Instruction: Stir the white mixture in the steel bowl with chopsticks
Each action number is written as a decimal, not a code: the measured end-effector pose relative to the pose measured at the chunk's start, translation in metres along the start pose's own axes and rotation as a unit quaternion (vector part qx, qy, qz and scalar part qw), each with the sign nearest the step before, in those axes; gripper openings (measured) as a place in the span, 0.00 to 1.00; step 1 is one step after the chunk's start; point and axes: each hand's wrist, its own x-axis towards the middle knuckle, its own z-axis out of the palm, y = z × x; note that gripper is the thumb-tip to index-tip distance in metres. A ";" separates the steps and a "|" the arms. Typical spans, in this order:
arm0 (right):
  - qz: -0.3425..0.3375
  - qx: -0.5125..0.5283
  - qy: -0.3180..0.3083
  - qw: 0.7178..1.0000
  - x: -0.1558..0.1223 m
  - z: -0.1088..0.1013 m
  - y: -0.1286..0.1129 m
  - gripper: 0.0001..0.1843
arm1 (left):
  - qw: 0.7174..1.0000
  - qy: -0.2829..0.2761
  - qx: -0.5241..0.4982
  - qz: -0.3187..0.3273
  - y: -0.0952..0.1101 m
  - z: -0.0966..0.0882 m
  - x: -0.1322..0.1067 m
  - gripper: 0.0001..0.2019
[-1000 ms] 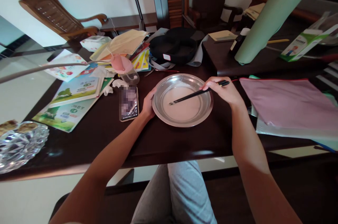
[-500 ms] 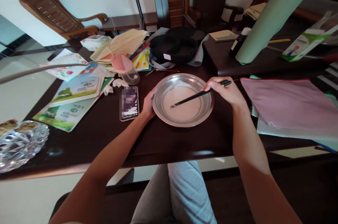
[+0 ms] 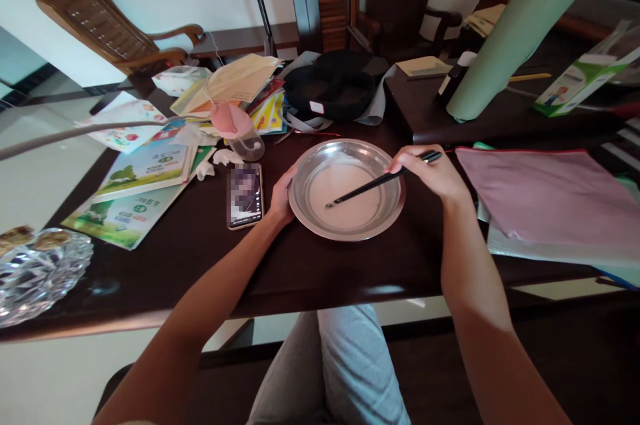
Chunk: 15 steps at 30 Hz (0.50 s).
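A round metal basin (image 3: 347, 233) stands on the dark wooden table, holding a pale, milky liquid (image 3: 350, 188). My left hand (image 3: 283, 197) grips the basin's left rim, with the fingertips hidden behind its outer wall. Black chopsticks (image 3: 373, 185) are pinched in my right hand (image 3: 425, 168) over the basin's right edge. They slant down to the left, and their tips touch the liquid left of the middle. A phone (image 3: 245, 197) with a lit, partly blurred screen lies just left of my left hand.
Booklets (image 3: 145, 168) and a crystal dish (image 3: 45, 275) lie to the left. A pink-topped clear cup (image 3: 240, 131) and a black round bag (image 3: 330, 85) sit behind the basin. On the right are a pink zip folder (image 3: 545, 195) and a tall green flask (image 3: 520, 45).
The chopstick tips have shifted slightly right and down within the liquid, and my right hand has moved a little to the right. My left hand keeps its place on the basin.
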 end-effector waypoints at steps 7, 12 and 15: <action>-0.001 -0.041 0.137 0.990 -0.002 -0.016 0.004 0.24 | 1.000 -0.008 -0.010 -0.006 0.001 0.000 -0.001 0.13; 0.005 -0.002 0.062 0.998 -0.005 -0.018 0.002 0.24 | 1.000 -0.009 -0.012 -0.015 0.001 0.000 -0.001 0.13; -0.004 0.003 0.004 1.000 -0.001 -0.002 0.000 0.23 | 1.000 0.002 -0.016 -0.013 0.000 0.000 -0.001 0.12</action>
